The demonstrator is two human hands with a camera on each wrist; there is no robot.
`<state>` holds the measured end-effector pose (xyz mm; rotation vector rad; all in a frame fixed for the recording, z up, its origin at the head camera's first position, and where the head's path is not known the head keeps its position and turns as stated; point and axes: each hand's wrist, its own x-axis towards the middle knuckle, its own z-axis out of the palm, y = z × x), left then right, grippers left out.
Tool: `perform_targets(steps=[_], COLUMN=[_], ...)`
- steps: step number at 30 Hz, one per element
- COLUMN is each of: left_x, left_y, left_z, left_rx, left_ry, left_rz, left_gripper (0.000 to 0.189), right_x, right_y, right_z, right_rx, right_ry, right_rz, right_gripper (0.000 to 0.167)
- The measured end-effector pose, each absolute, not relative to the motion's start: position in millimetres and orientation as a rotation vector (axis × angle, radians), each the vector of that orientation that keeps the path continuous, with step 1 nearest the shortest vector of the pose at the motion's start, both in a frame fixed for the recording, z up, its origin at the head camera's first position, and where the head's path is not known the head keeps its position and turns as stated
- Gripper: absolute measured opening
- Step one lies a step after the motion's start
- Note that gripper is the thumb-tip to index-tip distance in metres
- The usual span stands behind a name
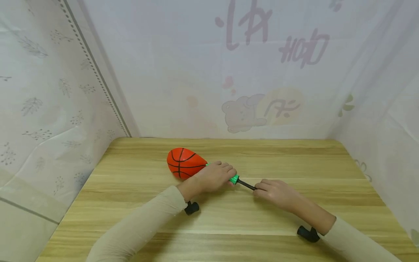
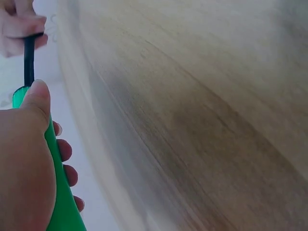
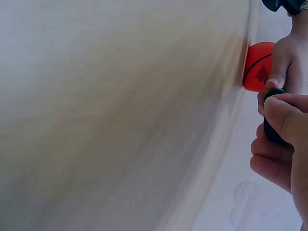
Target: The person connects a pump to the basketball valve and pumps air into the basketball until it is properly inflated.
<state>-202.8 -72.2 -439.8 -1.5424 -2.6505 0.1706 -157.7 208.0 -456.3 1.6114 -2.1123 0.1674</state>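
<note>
An orange-red balloon (image 1: 183, 163) with black basketball lines, swollen into a teardrop, sits at the nozzle end of a green hand pump (image 1: 234, 179). My left hand (image 1: 216, 176) wraps around the pump's green barrel, its thumb lying along it in the left wrist view. From the barrel's other end a black rod (image 1: 246, 185) sticks out toward my right hand (image 1: 276, 193). In the right wrist view, the fingers and thumb of that hand grip the black handle (image 3: 273, 131) at the rod's end. The balloon's neck is mostly hidden behind my left hand.
Both hands are over a wood-grain table (image 1: 248, 225). A pale printed cloth (image 1: 183, 72) hangs behind it and on both sides. Black wrist-worn devices show under the left sleeve (image 1: 154, 211) and by the right sleeve (image 1: 353, 240).
</note>
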Motion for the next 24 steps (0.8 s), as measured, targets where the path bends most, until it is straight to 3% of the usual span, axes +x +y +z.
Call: perform_targets(steps=[13,24], left_x=[-203,-204], left_y=[-74,-75], left_z=[-437,-435], left_rx=[-1.556,-1.524], left_ry=[-2.669,-2.677], left_rz=[0.161,0.207], left_gripper=[0.033,0.035], right_x=[-137,-148], right_y=[240,229], right_z=[-459,-455], right_rx=[1.591,1.627], right_ry=[-2.102,-2.070], right_rz=[0.223,0.224], right_gripper=[0.050,0.049])
